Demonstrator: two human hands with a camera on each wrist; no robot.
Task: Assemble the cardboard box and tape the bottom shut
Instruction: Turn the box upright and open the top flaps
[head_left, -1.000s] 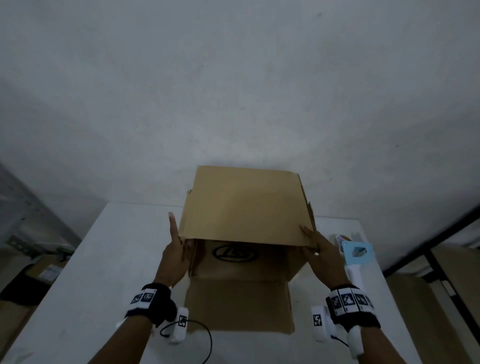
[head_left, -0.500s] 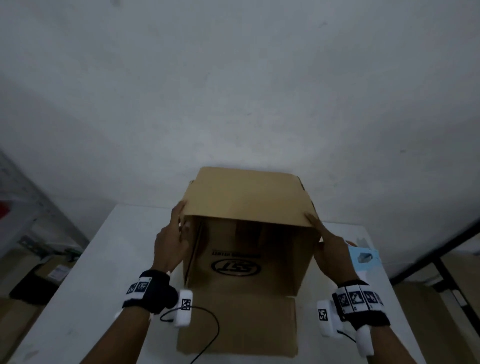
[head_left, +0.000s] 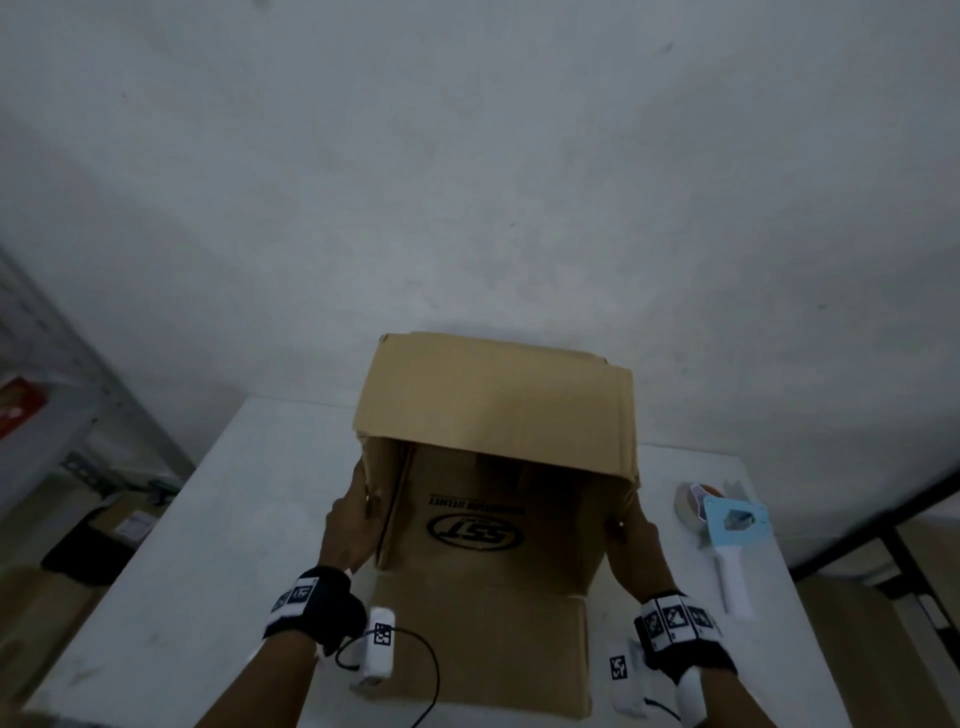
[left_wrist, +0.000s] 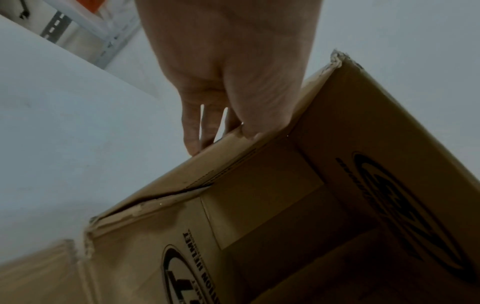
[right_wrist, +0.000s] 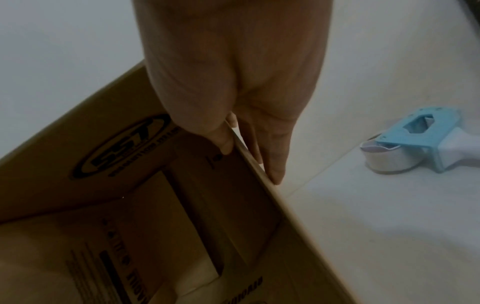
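Note:
A brown cardboard box (head_left: 493, 405) lies on its side on the white table (head_left: 249, 499), its open end facing me, with a black oval logo (head_left: 475, 530) inside. One flap (head_left: 483, 644) lies flat toward me. My left hand (head_left: 358, 519) pinches the box's left wall edge (left_wrist: 228, 135), thumb inside and fingers outside. My right hand (head_left: 631, 540) pinches the right wall edge (right_wrist: 241, 148) the same way. A tape dispenser (head_left: 727, 525) with a blue frame and white handle lies on the table right of the box, also in the right wrist view (right_wrist: 420, 144).
A metal shelf (head_left: 57, 415) stands off the table's left side, with cardboard and dark items (head_left: 83, 545) on the floor below. A dark frame (head_left: 893, 535) runs past the table's right edge. A plain wall (head_left: 467, 182) rises behind.
The box has been opened out into a squarer shape and its top panel lifted. Both hands slid from the upper panel's corners down onto the side wall edges.

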